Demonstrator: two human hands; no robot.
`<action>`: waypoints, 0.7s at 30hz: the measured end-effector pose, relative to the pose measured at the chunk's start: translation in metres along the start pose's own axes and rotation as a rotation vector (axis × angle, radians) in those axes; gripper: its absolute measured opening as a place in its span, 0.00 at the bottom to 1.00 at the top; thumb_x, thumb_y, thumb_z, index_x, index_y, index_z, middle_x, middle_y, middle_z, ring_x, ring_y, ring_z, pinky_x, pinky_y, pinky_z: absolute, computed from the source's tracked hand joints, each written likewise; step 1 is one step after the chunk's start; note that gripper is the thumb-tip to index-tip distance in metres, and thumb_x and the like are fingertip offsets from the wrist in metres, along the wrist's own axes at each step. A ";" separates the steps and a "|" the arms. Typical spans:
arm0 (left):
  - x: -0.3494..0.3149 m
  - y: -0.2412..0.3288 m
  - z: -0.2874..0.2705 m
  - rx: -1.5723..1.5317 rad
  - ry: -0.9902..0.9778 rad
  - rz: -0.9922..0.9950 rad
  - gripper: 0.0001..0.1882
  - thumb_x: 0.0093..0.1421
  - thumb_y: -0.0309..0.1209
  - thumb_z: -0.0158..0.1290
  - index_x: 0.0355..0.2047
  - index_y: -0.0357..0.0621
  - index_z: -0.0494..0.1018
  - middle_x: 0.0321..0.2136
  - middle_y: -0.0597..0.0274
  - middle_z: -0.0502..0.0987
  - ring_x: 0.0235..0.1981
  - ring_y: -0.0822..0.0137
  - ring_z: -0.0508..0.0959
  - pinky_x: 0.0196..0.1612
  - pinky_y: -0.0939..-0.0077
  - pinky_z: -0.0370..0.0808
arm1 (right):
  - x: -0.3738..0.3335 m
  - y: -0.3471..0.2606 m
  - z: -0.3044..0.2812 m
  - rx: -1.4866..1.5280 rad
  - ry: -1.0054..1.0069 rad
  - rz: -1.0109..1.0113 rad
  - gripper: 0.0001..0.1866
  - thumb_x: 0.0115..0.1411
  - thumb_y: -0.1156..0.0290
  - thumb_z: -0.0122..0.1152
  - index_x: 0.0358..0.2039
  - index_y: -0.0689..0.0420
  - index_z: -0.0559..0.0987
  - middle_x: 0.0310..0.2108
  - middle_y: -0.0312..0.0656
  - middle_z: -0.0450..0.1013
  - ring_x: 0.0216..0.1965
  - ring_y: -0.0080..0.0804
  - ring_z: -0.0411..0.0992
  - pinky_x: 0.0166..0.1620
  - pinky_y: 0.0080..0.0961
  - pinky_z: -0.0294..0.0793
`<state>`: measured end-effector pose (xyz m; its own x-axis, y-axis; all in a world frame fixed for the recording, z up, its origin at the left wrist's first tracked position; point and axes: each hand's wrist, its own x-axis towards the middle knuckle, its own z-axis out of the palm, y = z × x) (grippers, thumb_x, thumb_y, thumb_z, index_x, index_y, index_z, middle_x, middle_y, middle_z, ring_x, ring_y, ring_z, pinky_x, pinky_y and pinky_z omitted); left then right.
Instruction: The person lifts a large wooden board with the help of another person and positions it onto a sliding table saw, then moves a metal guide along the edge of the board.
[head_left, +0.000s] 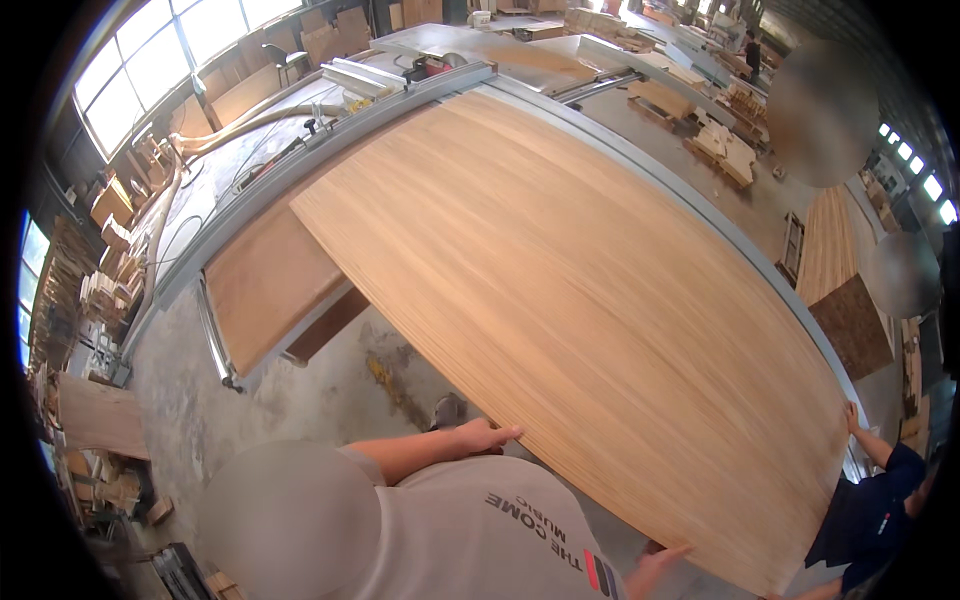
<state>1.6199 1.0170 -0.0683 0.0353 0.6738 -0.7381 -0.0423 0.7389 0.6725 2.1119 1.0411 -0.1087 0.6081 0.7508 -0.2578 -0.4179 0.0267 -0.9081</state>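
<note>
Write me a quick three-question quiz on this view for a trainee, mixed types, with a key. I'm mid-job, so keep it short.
1. Multiple choice: At which edge of the wood-grain panel are the wearer's left hand and right hand?
A) the far edge
B) the near edge
C) the edge by the metal beam

2. True or false: The co-worker in the dark shirt is at the left side of the picture.

3. Fill in: The long metal beam past the panel's upper-left end is ____ in colour.

Key: 1. B; 2. False, the right side; 3. grey.
</note>
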 end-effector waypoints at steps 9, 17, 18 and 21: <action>-0.020 0.021 -0.185 -0.259 0.386 -0.052 0.31 0.59 0.56 0.44 0.27 0.35 0.73 0.18 0.58 0.73 0.20 0.63 0.74 0.27 0.69 0.71 | -0.120 0.091 0.129 0.025 0.065 0.531 0.37 0.53 0.33 0.49 0.48 0.53 0.65 0.39 0.38 0.69 0.37 0.29 0.67 0.37 0.28 0.67; -0.013 0.038 -0.207 0.043 0.111 -0.087 0.34 0.60 0.56 0.41 0.34 0.29 0.73 0.28 0.47 0.77 0.32 0.57 0.76 0.37 0.66 0.71 | -0.165 0.128 0.262 -0.181 -0.007 0.586 0.33 0.58 0.39 0.46 0.55 0.49 0.64 0.44 0.38 0.69 0.41 0.34 0.68 0.36 0.32 0.67; -0.007 0.034 -0.210 0.030 0.113 -0.053 0.34 0.60 0.56 0.41 0.36 0.29 0.73 0.31 0.44 0.76 0.36 0.56 0.75 0.40 0.66 0.70 | -0.164 0.127 0.264 -0.177 -0.039 0.602 0.32 0.58 0.39 0.46 0.55 0.49 0.64 0.45 0.38 0.68 0.43 0.35 0.67 0.37 0.33 0.67; 0.004 0.029 -0.216 0.005 0.095 -0.024 0.35 0.60 0.56 0.40 0.41 0.28 0.72 0.39 0.37 0.74 0.44 0.53 0.73 0.47 0.66 0.67 | -0.161 0.118 0.267 -0.178 -0.126 0.644 0.32 0.59 0.39 0.45 0.56 0.49 0.63 0.48 0.38 0.67 0.46 0.37 0.66 0.40 0.34 0.68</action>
<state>1.4030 1.0398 -0.0636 -0.0587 0.6526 -0.7554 -0.0377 0.7548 0.6549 1.7843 1.0994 -0.0860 0.1875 0.6520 -0.7347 -0.5459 -0.5526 -0.6297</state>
